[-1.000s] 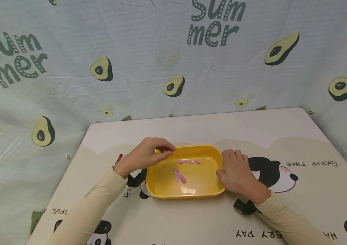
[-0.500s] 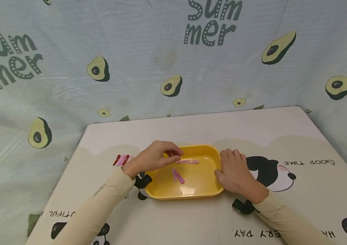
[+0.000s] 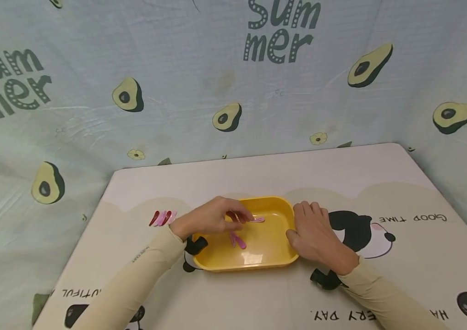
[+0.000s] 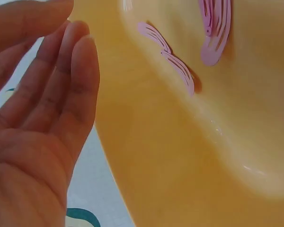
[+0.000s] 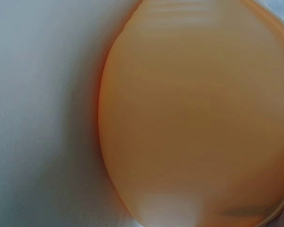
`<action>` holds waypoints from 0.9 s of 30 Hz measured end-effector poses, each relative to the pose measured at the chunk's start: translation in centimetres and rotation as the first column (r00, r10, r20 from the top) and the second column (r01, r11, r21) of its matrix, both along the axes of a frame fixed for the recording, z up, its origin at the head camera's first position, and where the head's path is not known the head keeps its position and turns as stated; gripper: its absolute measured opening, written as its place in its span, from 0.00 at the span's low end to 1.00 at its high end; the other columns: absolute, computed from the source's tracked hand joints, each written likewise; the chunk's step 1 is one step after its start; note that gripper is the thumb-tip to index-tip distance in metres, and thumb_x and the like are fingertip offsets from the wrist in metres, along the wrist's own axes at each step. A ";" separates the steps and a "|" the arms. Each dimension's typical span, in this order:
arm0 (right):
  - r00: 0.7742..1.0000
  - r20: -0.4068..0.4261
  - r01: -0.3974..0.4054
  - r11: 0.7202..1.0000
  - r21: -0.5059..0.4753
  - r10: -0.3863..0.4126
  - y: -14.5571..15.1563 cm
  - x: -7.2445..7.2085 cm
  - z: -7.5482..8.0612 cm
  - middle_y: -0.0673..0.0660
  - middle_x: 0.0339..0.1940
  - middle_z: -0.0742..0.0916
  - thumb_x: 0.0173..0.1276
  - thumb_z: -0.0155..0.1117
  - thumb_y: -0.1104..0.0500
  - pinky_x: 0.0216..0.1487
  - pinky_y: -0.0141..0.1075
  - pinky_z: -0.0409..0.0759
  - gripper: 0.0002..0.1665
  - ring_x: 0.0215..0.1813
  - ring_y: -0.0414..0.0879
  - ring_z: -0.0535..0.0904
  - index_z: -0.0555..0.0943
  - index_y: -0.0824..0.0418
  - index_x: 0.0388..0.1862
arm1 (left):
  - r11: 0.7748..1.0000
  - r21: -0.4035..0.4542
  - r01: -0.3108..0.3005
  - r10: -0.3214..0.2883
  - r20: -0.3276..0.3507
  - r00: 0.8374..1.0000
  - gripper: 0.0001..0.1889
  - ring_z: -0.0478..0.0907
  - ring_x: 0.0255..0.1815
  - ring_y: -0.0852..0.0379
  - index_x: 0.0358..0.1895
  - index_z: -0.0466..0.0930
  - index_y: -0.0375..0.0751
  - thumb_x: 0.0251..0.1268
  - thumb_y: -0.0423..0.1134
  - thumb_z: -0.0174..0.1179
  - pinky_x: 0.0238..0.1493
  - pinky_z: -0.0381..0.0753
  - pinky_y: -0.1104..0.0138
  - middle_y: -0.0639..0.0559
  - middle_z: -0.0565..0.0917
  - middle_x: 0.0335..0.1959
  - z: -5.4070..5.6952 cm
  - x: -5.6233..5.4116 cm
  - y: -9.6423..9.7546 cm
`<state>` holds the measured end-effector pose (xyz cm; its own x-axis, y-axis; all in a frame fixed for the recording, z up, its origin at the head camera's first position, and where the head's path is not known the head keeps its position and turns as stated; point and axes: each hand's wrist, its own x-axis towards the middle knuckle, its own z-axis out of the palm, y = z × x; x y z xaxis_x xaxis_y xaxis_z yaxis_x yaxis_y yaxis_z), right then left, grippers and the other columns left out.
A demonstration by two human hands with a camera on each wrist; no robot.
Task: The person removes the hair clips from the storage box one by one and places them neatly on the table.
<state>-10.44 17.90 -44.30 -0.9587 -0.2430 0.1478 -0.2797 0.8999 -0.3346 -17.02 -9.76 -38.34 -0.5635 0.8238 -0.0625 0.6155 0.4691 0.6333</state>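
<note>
A yellow plastic tray point(image 3: 266, 256) rests on the table with pink snap hair clips inside. My left hand point(image 3: 221, 217) hovers over its left half, fingers bent and thumb apart from them. In the left wrist view nothing shows between those fingers point(image 4: 83, 71). Two slim pink clips point(image 4: 180, 71) lie end to end by the tray wall, partly covered by the hand in the head view. Another pink pair point(image 3: 239, 241) forms a V nearer the front. With my right hand point(image 3: 315, 233) I grip the tray's right rim; the right wrist view shows only the tray's blurred side point(image 5: 189, 109).
Left of the tray, a row of red and pink hair clips point(image 3: 166, 217) lies on the table. A panda-print cloth point(image 3: 274, 298) covers the tabletop. Behind it hangs an avocado-print curtain point(image 3: 175, 91).
My left hand has moved right and slightly down, further over the tray, uncovering the row of clips at its left. The right hand stays on the rim.
</note>
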 end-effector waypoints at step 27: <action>1.000 -0.022 0.001 1.000 0.004 -0.001 0.0 -0.1 -0.3 0.56 0.35 0.71 0.65 0.57 0.57 0.47 0.46 0.59 0.14 0.43 0.54 0.63 0.72 0.65 0.45 | 0.958 -0.233 0.167 -0.126 0.180 0.976 0.17 0.80 0.46 0.60 0.56 0.85 0.43 0.64 0.28 0.68 0.55 0.80 0.73 0.50 0.87 0.45 -1.2 -1.2 1.4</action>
<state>-10.56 17.90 -44.60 -0.9555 -0.2424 0.1679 -0.2858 0.9015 -0.3251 -18.24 -8.36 -39.55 -0.4033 0.8441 -0.3533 0.5882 0.5349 0.6066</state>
